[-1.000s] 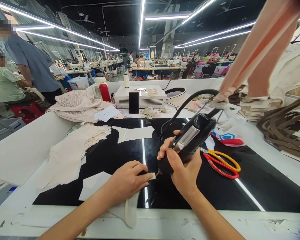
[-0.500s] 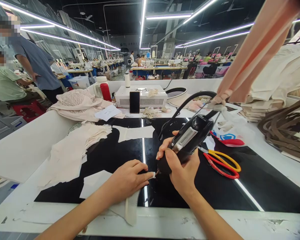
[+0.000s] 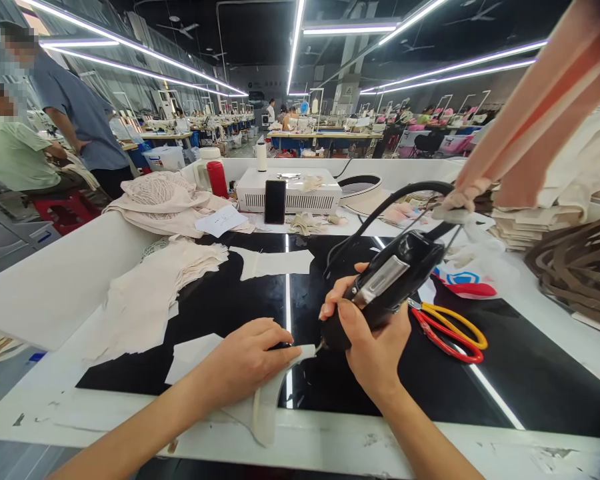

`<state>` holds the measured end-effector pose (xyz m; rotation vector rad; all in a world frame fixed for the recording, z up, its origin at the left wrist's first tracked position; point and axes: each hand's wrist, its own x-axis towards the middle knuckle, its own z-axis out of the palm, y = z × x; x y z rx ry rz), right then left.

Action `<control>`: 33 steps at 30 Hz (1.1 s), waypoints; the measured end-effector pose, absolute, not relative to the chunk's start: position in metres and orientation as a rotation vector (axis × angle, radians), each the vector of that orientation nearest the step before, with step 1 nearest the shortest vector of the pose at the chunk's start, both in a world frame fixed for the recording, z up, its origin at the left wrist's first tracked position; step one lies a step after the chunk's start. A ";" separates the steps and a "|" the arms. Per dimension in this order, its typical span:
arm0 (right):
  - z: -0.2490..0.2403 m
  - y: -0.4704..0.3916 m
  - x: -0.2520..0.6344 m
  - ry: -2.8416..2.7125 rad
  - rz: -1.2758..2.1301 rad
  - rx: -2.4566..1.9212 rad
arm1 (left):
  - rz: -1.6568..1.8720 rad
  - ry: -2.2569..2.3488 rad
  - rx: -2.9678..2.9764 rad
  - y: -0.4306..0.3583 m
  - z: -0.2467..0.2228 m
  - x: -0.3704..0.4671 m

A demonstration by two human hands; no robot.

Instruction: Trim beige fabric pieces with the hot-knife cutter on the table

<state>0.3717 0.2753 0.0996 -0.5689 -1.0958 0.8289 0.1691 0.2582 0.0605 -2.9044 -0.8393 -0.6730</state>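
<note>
My right hand (image 3: pixel 370 343) grips a black corded hand tool (image 3: pixel 385 280) with a silver plate, its tip down at the edge of a small cream fabric strip (image 3: pixel 270 400). My left hand (image 3: pixel 247 360) lies flat on that strip, fingers pressing it against the black glossy tabletop (image 3: pixel 220 307) right beside the tool's tip. The strip curves over the table's white front edge. The tool's black cable (image 3: pixel 380 207) loops up and to the right.
Red and yellow scissors (image 3: pixel 450 327) lie right of my right hand. Stacks of cream fabric pieces (image 3: pixel 150 293) sit at left, a white box (image 3: pixel 290 190) with a phone (image 3: pixel 275 201) at the back, brown straps (image 3: pixel 580 267) at right. Two people stand far left.
The fabric strip's end has shifted a little under my left hand's fingers, and the view has moved slightly. Both hands stay in nearly the same place.
</note>
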 end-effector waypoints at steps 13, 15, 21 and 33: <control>0.097 0.272 0.375 -1.103 0.827 -0.559 | -0.655 -0.834 -2.796 0.250 0.046 0.163; 0.097 0.273 0.375 -1.101 0.823 -0.564 | -0.654 -0.851 -2.768 0.247 0.048 0.164; 0.098 0.273 0.375 -1.103 0.794 -0.588 | -0.652 -0.880 -2.672 0.240 0.054 0.172; 0.098 0.275 0.375 -1.095 0.797 -0.589 | -0.542 -0.938 -2.686 0.237 0.049 0.177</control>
